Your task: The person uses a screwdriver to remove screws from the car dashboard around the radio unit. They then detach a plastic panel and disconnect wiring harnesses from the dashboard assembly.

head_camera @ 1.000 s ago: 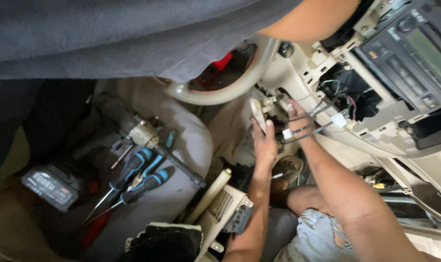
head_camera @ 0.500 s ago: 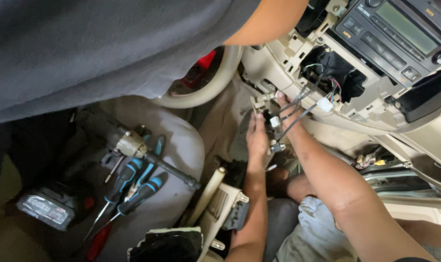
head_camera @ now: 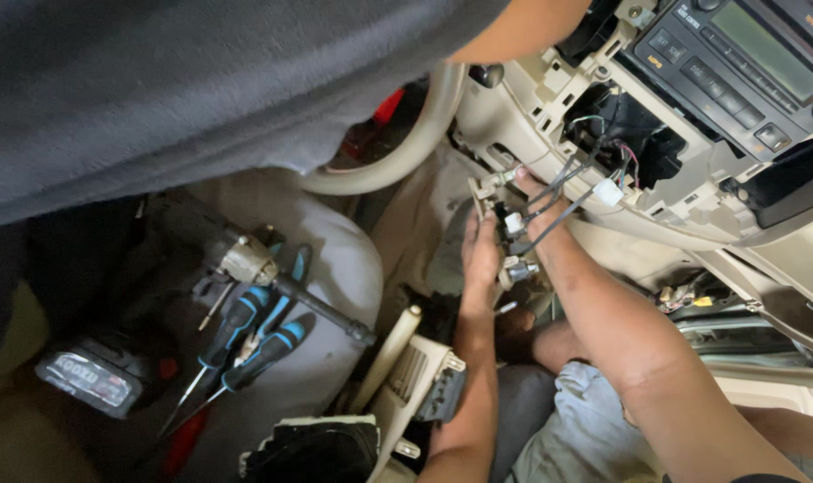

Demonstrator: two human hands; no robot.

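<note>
My left hand (head_camera: 480,258) reaches up under the dashboard, fingers wrapped on a small beige switch panel (head_camera: 483,190) that hangs loose on black wires (head_camera: 558,210). Coming in from the lower right, my right hand (head_camera: 533,199) meets the same panel. Its fingertips are behind the wires and small plugs, so its grip is hidden. A white connector (head_camera: 608,190) dangles from the open dashboard hole (head_camera: 625,134) just beyond.
Another person's grey shirt (head_camera: 156,89) and bare arm (head_camera: 514,27) fill the top. A beige steering wheel (head_camera: 404,150) is on the left, a radio unit (head_camera: 746,63) upper right. Blue-handled screwdrivers (head_camera: 254,335), a ratchet (head_camera: 276,277) and a tool battery (head_camera: 89,380) lie on the seat.
The view has shifted, so the dashboard sits higher and further right. Both hands stay at the switch panel, with the left hand slightly higher on it.
</note>
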